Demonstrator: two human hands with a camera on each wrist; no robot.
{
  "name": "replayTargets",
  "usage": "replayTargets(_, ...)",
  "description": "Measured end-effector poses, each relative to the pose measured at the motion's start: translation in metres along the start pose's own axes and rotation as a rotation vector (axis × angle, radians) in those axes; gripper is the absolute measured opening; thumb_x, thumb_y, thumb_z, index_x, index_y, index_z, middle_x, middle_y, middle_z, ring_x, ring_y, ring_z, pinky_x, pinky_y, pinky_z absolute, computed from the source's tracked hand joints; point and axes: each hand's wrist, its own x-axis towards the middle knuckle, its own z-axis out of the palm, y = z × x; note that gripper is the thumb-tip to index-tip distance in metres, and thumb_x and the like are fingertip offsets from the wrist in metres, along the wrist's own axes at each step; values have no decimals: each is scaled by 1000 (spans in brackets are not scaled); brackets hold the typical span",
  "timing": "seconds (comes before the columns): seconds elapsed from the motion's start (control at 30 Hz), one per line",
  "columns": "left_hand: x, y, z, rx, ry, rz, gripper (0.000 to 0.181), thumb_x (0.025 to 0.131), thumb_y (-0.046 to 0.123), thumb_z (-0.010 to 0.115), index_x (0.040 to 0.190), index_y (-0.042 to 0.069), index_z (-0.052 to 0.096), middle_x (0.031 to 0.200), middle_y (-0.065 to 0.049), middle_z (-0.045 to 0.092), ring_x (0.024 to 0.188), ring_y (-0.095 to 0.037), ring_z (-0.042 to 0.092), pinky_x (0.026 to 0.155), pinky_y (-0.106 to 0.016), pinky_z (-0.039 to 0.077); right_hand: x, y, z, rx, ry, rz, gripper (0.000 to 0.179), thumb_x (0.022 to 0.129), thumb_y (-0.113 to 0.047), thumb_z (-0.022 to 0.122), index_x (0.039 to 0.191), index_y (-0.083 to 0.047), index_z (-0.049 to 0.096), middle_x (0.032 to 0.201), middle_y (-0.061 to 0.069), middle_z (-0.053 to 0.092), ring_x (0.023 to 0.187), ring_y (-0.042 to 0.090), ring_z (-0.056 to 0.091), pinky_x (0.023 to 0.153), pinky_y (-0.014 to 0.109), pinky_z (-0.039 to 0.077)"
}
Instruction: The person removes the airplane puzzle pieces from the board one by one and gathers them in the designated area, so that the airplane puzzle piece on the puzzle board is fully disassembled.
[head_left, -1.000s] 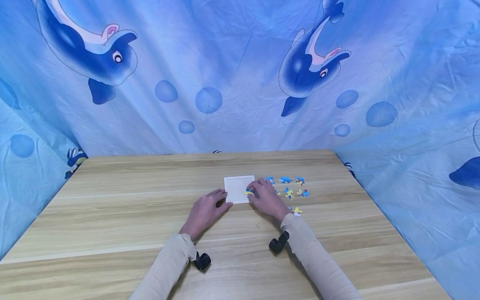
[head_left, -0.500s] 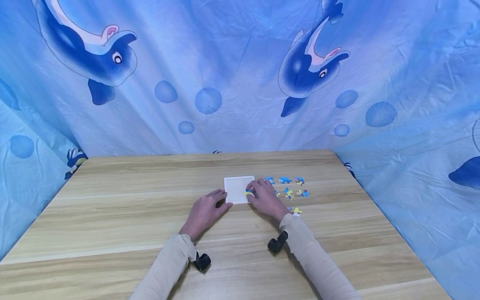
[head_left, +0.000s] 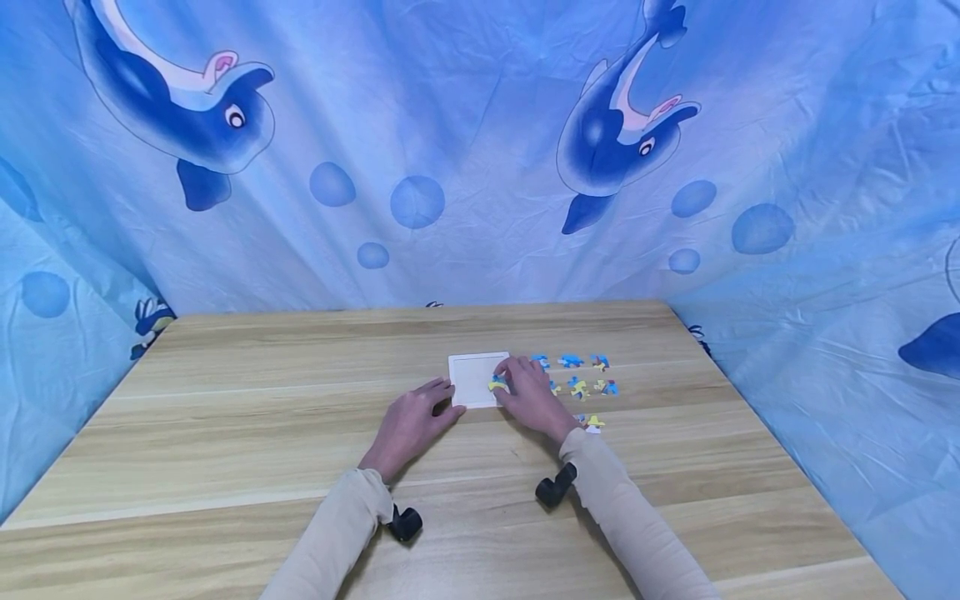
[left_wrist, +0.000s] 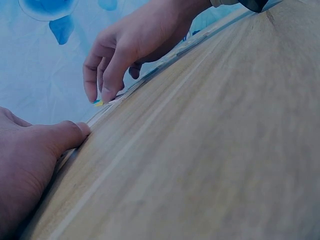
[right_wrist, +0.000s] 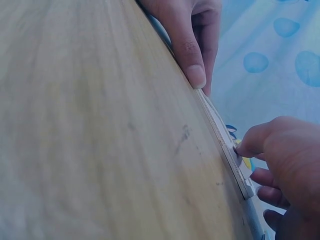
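Note:
A white square puzzle tray lies flat on the table. My left hand holds its near left corner, thumb on the near edge and fingertips along the left side. Between the thumb and fingers of my right hand is a yellow and blue jigsaw piece, pinched over the tray's right part. In the right wrist view the yellow of that piece shows beside the fingertips, close over the tray. The left wrist view has the right hand with its fingers pointing down at the tray.
Several loose jigsaw pieces are laid in rows right of the tray, some partly hidden behind the right hand. The wooden table ends at a blue dolphin-print curtain. Each wrist carries a black camera.
The pinched jigsaw piece has tilted and shifted very slightly over the tray, with small movements of the right fingers. The left hand and the tray look much the same.

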Motion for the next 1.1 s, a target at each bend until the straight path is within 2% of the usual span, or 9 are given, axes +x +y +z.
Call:
replayTargets(0.3, 0, 1, 1, 2, -6, -10, 42, 94, 32, 78, 123, 3, 75, 130, -18, 69, 121, -36, 66, 98, -52, 55, -2, 1, -3, 58, 4, -16, 23, 98, -14, 68, 119, -6, 66, 102, 6, 55, 102, 28, 46, 89, 43, 40)
replayTargets(0.47, 0, 1, 1, 1, -2, -8, 42, 94, 32, 78, 123, 2, 75, 130, -18, 69, 120, -37, 66, 98, -52, 55, -3, 3, -4, 68, 7, -29, 23, 98, -12, 68, 120, -7, 64, 95, 3, 54, 99, 27, 46, 91, 47, 37)
replayTargets(0.67, 0, 1, 1, -1, 1, -1, 43, 93, 33, 79, 123, 2, 75, 129, -18, 69, 120, -37, 66, 97, -52, 55, -4, 3, -7, 96, -16, -33, 25, 100, -10, 66, 124, -6, 63, 86, -1, 56, 90, 22, 50, 91, 47, 38)
replayTargets(0.77, 0, 1, 1, -5, 5, 2, 43, 93, 32, 79, 123, 2, 75, 129, -19, 69, 120, -37, 66, 97, -52, 55, -5, 3, -8, 136, -28, -34, 24, 101, -7, 65, 125, -6, 63, 85, -1, 56, 85, 18, 52, 87, 43, 42)
replayTargets(0.93, 0, 1, 1, -3, 3, 2, 43, 94, 32, 78, 124, 2, 75, 129, -19, 69, 120, -37, 66, 97, -51, 55, -7, 4, -9, 262, -34, -6, 23, 102, -3, 63, 125, -4, 62, 88, 1, 58, 80, 15, 55, 75, 33, 50)
replayTargets(1.1, 0, 2, -1, 1, -8, -12, 43, 93, 33, 79, 123, 2, 75, 129, -18, 69, 121, -36, 66, 97, -52, 55, -10, 8, -11, 338, -18, 38, 25, 101, 0, 62, 126, -4, 61, 94, 4, 59, 85, 17, 58, 76, 31, 52)
